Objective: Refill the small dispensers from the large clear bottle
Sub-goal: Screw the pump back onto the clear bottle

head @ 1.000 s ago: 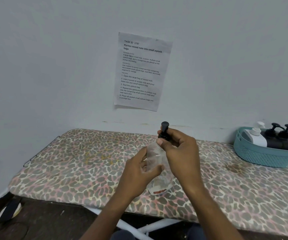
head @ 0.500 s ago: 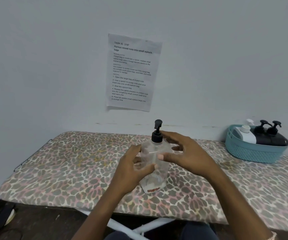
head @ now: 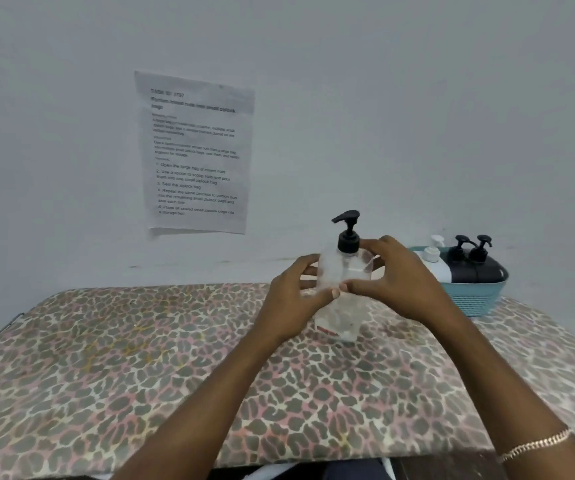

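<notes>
Left hand (head: 296, 296): fingers wrapped round the left side of the clear pump bottle (head: 343, 303), thumb across its front. Grip firm.

Right hand (head: 395, 282): cupped round the bottle's right shoulder, thumb on the front, forefinger lying just beside the black pump collar (head: 348, 242). It holds the bottle and is the nearer hand to the collar.

The bottle stands between the two hands, base on the leopard-print desk (head: 140, 358), long axis upright and leaning slightly. The collar sits at 12 o'clock from the thumbs. Judgement: unscrewing the pump comes next, and falls to the right hand.

The small dispensers (head: 469, 268) lie in a teal basket (head: 473, 299) at 3 o'clock from the right hand, close behind it.
</notes>
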